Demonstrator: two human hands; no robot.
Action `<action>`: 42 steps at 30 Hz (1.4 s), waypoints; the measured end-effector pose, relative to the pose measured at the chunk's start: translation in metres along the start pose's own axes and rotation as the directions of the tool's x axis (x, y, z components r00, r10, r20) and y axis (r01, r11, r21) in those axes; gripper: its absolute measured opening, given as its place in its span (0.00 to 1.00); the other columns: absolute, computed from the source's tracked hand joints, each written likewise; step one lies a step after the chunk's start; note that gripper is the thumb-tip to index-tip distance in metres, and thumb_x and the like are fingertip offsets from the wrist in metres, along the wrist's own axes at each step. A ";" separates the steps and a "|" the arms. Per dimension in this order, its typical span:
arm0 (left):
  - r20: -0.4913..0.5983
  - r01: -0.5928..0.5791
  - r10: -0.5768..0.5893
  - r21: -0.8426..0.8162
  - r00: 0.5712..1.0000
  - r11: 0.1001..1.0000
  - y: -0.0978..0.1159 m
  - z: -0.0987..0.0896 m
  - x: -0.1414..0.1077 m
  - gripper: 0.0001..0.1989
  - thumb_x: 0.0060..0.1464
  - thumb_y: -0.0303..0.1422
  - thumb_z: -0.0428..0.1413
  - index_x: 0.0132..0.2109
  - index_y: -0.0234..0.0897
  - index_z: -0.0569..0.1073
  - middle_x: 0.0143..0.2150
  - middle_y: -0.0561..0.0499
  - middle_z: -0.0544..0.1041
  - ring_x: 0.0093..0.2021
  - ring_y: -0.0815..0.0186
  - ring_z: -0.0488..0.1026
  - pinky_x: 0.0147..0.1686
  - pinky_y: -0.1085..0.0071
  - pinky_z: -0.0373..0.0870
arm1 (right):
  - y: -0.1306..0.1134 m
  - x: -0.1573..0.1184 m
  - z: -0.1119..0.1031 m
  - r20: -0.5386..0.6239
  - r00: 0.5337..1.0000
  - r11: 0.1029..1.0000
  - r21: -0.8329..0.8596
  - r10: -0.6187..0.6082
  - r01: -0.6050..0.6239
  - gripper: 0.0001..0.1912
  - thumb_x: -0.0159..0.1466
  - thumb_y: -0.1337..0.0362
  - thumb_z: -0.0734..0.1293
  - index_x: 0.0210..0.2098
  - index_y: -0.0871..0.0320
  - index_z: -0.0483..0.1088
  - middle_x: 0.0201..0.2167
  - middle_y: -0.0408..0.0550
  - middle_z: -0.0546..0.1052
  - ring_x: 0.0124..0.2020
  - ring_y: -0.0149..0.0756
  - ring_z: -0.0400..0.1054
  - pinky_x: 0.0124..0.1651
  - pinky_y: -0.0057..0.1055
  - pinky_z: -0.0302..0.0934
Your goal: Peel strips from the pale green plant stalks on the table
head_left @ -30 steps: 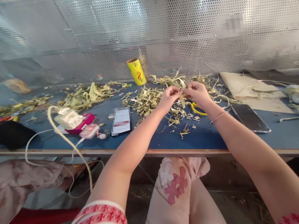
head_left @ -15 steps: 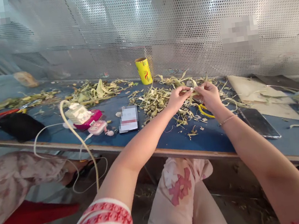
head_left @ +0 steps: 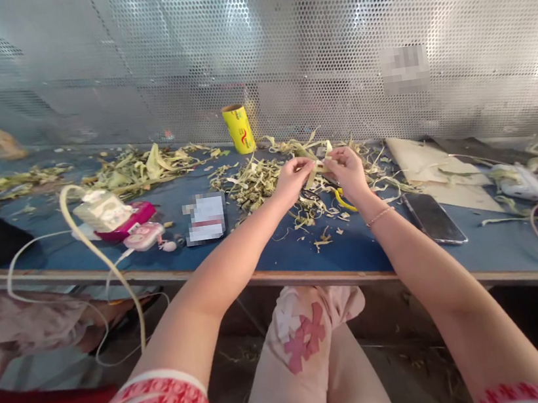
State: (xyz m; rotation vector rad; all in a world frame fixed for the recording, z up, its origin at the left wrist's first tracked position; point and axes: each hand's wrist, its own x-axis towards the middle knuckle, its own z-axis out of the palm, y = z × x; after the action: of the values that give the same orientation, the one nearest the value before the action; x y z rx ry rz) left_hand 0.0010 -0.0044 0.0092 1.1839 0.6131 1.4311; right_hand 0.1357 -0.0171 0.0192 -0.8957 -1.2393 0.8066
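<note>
Both my hands are close together over a heap of pale green plant strips [head_left: 254,183] on the blue table. My left hand [head_left: 294,177] pinches one side of a pale leafy strip [head_left: 313,172]. From the other side my right hand [head_left: 348,168], with a thin bracelet at its wrist, grips the same strip between thumb and fingers. Yellow handles of a tool [head_left: 344,201] lie just below my right hand. Small scraps are scattered on the table in front of the heap.
A yellow roll [head_left: 238,130] stands behind the heap. Left are a phone [head_left: 206,219], a magenta power strip [head_left: 126,223] with cables, and more leaves [head_left: 146,171]. Right lie a dark phone [head_left: 434,218] and cardboard [head_left: 436,173]. Another person's leg [head_left: 18,327] shows at lower left.
The view has turned right, so things appear further left. The other person's hand at the left edge is out of view. Both my hands still hold the strip.
</note>
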 end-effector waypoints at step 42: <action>0.038 -0.021 0.022 -0.041 0.999 0.999 0.011 0.005 -0.011 0.07 0.45 0.28 0.62 0.35 0.37 0.76 0.30 0.54 0.76 0.30 0.74 0.70 0.35 0.74 0.66 | -0.005 -0.007 0.008 0.065 0.998 0.995 0.101 0.019 -0.026 0.16 0.50 0.56 0.71 0.32 0.55 0.63 0.29 0.41 0.70 0.29 0.26 0.64 0.34 0.27 0.62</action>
State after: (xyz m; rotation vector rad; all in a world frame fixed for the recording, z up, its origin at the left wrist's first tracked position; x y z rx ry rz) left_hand -0.0005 -0.0187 0.0172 1.1867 0.5438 1.4291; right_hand 0.1266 -0.0246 0.0215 -0.8082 -1.2343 0.9140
